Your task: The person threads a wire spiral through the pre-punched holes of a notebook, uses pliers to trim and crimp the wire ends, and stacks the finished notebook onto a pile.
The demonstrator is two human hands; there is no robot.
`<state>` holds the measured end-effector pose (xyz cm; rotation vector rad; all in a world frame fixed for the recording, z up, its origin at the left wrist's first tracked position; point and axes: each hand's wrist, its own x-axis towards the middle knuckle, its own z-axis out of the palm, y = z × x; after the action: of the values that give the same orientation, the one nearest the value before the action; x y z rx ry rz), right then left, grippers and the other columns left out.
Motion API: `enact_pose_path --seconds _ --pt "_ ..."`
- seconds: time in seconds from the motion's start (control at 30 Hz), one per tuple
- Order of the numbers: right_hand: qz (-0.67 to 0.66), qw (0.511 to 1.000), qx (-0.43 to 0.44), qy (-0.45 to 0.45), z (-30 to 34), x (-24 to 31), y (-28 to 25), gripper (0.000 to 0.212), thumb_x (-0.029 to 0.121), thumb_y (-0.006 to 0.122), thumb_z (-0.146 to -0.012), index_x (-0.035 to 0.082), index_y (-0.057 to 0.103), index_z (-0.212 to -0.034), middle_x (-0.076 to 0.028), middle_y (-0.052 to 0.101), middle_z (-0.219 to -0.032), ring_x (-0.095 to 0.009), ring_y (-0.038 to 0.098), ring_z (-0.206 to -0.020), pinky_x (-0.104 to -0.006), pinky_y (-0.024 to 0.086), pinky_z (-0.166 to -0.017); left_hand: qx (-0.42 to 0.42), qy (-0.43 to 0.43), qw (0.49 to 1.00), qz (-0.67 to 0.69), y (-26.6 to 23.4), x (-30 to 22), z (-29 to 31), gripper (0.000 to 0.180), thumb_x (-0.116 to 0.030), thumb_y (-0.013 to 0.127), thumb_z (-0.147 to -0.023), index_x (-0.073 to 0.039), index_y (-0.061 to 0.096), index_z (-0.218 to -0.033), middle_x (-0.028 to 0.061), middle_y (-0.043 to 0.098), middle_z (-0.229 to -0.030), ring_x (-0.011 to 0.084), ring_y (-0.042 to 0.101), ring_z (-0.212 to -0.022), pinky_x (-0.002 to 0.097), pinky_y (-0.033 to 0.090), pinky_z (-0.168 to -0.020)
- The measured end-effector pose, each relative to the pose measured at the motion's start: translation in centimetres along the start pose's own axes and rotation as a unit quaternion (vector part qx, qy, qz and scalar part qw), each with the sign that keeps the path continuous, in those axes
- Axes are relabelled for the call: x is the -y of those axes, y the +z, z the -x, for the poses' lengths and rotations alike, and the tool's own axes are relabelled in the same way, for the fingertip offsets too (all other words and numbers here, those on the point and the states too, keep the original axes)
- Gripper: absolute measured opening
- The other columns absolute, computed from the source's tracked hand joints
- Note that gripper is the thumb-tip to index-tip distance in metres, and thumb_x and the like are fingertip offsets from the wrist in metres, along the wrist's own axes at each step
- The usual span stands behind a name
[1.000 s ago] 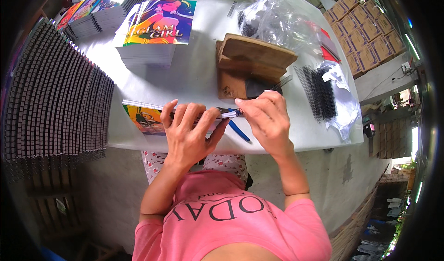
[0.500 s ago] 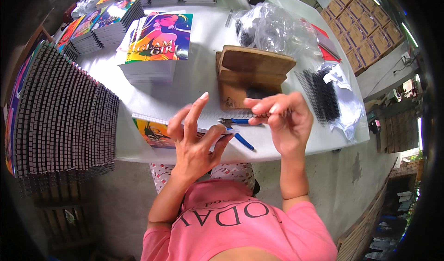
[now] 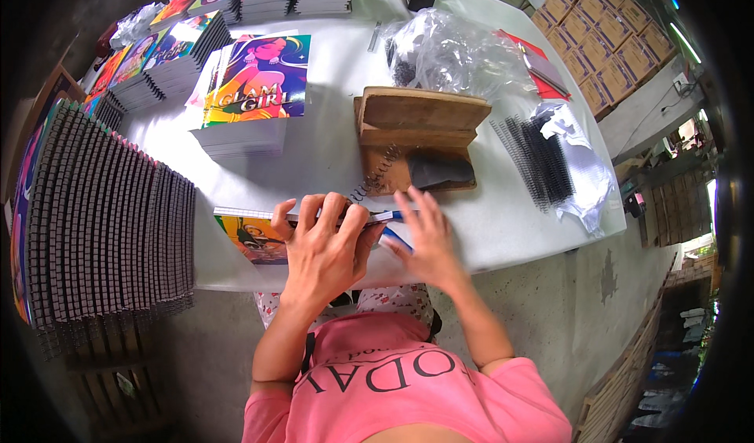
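A notebook (image 3: 253,237) with a colourful cover lies near the table's front edge, its page block facing up. My left hand (image 3: 322,243) is closed over its right part, fingers along the top and thumb on the near side. From beside those fingertips a dark spiral binding coil (image 3: 377,177) sticks up and away, leaning toward a brown wooden stand (image 3: 424,117). My right hand (image 3: 430,247) is low over the table with fingers stretched out, slightly blurred. Its fingertips are at the blue handles of a pair of pliers (image 3: 399,239); the pliers' jaws are hidden behind my left hand.
Left stands a tall row of coil-bound notebooks (image 3: 110,215). Behind lies a stack of unbound notebooks (image 3: 255,89), with several bound piles (image 3: 184,46) beyond. Dark coils (image 3: 542,160) on white paper lie right, near a clear plastic bag (image 3: 463,54). Cartons (image 3: 605,42) are stacked beyond the table.
My right hand has let go of the coil's end and dropped down to the pliers' handles. The coil now stands free, slanting away. My left hand has closed more over the notebook.
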<state>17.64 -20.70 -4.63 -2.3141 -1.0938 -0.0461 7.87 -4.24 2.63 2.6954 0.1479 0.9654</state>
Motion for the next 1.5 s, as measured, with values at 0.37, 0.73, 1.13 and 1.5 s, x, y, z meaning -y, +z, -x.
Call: enact_pose_path --seconds 0.37,0.73,1.13,1.5 --pt "-0.072 0.982 -0.174 0.018 0.2 -0.7 -3.8 0.055 0.028 0.064 -0.082 0.015 0.046 -0.132 -0.008 0.047 -0.106 -0.024 0.047 -0.097 -0.0432 0.034 -0.085 0.006 0.006 1.0 -0.009 -0.1 -0.1 0.2 0.022 -0.023 0.07 -0.072 -0.01 0.055 -0.081 0.0052 0.051 -0.084 0.025 0.048 -0.085 0.0439 0.025 -0.085" --pt "0.195 0.942 -0.243 -0.121 -3.9 2.9 -8.4 0.061 0.015 0.074 -0.066 0.027 0.056 -0.124 -0.001 0.048 -0.104 -0.02 0.049 -0.097 -0.044 0.022 -0.097 0.014 0.007 1.0 0.002 -0.2 -0.1 0.3 0.021 -0.024 0.069 -0.073 -0.011 0.055 -0.082 0.0043 0.051 -0.087 0.0238 0.048 -0.088 0.0438 0.025 -0.084" --pt "0.148 0.954 -0.219 -0.142 -4.8 2.0 -7.6 0.038 0.012 0.071 -0.073 0.016 0.062 -0.109 -0.002 0.055 -0.085 -0.019 0.056 -0.075 -0.0324 0.042 -0.07 0.017 0.016 1.0 0.002 -0.5 -0.1 0.4 0.022 -0.023 0.07 -0.072 -0.01 0.056 -0.083 0.0042 0.052 -0.086 0.0245 0.048 -0.086 0.0429 0.024 -0.083" --pt "0.07 0.997 -0.001 0.018 -2.3 -3.1 -6.5 0.047 0.044 0.07 -0.072 0.015 0.061 -0.107 -0.007 0.058 -0.097 -0.024 0.056 -0.093 -0.0423 0.038 -0.087 0.014 0.001 1.0 -0.007 -0.2 0.1 0.6 0.02 -0.028 0.068 -0.074 -0.014 0.055 -0.082 0.001 0.051 -0.088 0.0213 0.048 -0.092 0.0448 0.023 -0.087"
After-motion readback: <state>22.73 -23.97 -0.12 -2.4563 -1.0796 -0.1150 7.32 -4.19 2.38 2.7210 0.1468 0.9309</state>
